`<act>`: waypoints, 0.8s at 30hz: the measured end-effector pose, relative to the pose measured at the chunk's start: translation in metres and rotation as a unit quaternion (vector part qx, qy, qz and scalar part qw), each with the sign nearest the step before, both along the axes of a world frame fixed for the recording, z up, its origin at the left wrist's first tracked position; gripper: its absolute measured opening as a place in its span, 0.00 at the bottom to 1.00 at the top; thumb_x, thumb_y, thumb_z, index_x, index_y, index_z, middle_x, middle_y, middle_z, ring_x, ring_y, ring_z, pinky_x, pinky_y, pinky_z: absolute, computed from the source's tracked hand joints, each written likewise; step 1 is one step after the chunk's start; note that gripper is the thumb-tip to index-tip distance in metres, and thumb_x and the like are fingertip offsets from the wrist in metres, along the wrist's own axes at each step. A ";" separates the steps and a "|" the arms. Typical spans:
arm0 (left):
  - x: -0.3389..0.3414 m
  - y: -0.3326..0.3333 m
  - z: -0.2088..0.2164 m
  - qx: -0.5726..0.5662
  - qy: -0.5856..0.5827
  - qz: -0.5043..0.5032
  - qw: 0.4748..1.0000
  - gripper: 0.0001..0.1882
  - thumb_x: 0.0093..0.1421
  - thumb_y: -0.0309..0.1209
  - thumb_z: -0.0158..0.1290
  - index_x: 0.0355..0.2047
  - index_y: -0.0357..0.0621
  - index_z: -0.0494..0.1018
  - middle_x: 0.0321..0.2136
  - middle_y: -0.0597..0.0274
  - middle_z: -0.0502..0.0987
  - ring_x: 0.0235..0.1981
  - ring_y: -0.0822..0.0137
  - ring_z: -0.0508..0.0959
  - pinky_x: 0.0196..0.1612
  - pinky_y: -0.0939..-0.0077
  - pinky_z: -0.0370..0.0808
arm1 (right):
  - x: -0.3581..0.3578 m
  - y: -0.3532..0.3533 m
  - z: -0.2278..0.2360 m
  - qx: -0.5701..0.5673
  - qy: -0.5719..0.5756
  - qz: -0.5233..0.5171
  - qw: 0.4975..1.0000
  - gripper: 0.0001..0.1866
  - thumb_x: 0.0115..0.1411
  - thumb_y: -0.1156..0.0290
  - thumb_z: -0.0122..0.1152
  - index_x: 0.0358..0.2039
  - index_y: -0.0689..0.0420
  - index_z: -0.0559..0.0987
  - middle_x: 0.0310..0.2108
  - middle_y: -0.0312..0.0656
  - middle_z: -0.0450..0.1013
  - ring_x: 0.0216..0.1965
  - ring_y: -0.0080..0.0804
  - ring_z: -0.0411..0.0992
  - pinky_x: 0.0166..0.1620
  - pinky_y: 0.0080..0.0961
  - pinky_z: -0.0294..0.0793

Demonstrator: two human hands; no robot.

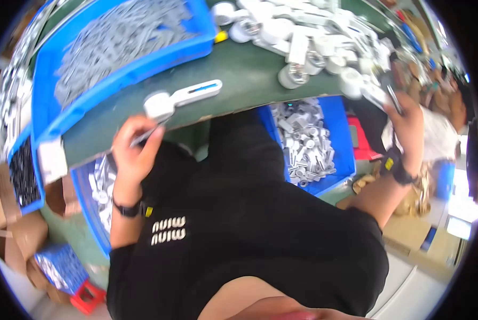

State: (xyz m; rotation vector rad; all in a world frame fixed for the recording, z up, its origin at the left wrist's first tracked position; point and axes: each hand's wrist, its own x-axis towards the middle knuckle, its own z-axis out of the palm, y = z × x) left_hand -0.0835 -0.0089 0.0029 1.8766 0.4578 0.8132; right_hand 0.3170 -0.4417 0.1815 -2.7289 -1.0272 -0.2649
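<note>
My left hand (135,152) is at the bench's near edge, pinching a thin grey strip (144,136) between thumb and fingers. Just beyond it lies a white plastic part (196,93) with a round head and a long slotted handle. Over at the right end of the bench, my right hand (408,128) is closed on a slim, dark and shiny object (393,98), too blurred to name. Close by are a white round-headed part (351,82) and the heap of similar white parts (316,45), some showing metallic round insides.
A blue tray (159,68) of grey strips fills the bench's left. Below the edge, a blue bin (347,178) holds small white and grey pieces; another blue bin (87,213) stands at left. A red stool (88,298) and cardboard boxes (28,237) are on the floor.
</note>
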 end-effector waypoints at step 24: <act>0.058 -0.026 0.024 0.239 -0.136 -0.079 0.958 0.10 0.54 0.18 0.69 0.35 0.45 0.85 0.36 0.63 0.87 0.36 0.58 0.84 0.42 0.65 0.80 | -0.165 0.241 -0.119 0.288 0.603 0.192 0.719 0.13 0.72 0.68 0.68 0.51 0.63 0.86 0.30 0.34 0.81 0.16 0.09 0.60 0.18 0.15 0.55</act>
